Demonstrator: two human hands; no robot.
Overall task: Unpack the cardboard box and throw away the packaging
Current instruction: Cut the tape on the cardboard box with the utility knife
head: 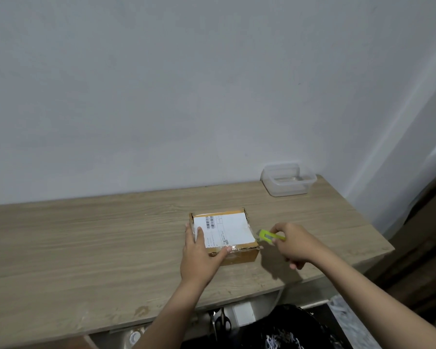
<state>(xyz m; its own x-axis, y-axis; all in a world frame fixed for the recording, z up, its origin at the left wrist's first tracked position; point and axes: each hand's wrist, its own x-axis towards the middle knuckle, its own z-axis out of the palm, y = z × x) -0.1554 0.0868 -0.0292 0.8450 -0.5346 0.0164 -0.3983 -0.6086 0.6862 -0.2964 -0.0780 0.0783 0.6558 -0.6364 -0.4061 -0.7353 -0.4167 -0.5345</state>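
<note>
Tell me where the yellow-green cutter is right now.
In the head view, the yellow-green cutter is held in the right hand, right of centre, its tip at the cardboard box's right edge.

The left hand [202, 255] lies flat on the near left corner of the cardboard box [224, 235], fingers spread over its white label [227, 230]. The right hand [293, 244] grips a yellow-green cutter [268, 235]; its front end touches the box's right edge. Far behind this grip, a clear plastic container [288, 178] stands on the wooden table [86, 248].

Wood-grain tabletop [86, 243] carrying a taped cardboard box [237, 255] mid-surface, clear plastic container [288, 181] sitting behind-right of the box
</note>
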